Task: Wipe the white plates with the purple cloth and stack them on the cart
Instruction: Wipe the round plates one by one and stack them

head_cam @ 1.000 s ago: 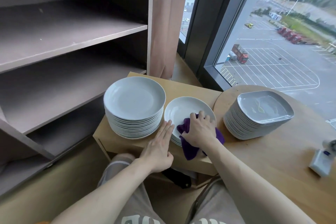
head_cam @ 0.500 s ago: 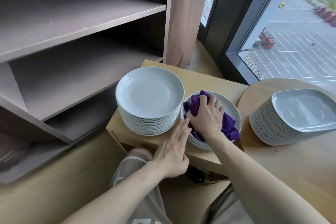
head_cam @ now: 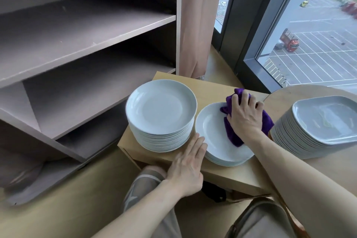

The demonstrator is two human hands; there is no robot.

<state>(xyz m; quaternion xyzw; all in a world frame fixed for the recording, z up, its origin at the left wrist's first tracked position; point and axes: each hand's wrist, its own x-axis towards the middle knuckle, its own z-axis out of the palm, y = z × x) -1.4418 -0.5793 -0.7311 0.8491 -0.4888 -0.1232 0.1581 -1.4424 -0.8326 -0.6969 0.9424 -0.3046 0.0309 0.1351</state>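
Observation:
A tall stack of round white plates stands on the left of the light wooden cart. Beside it lies a low stack of white plates, the top one tilted a little. My right hand presses the purple cloth onto the far right part of that top plate, fingers curled over the bunched cloth. My left hand lies flat with straight fingers against the near left rim of the low stack.
A stack of squarish grey-white plates sits on the round wooden table at the right. Brown shelving fills the left. A curtain and a tall window are behind the cart. My knees are below the cart.
My right hand has slid the purple cloth from the near side of the plate toward its far right edge. The left hand stayed at the rim. The camera has turned left.

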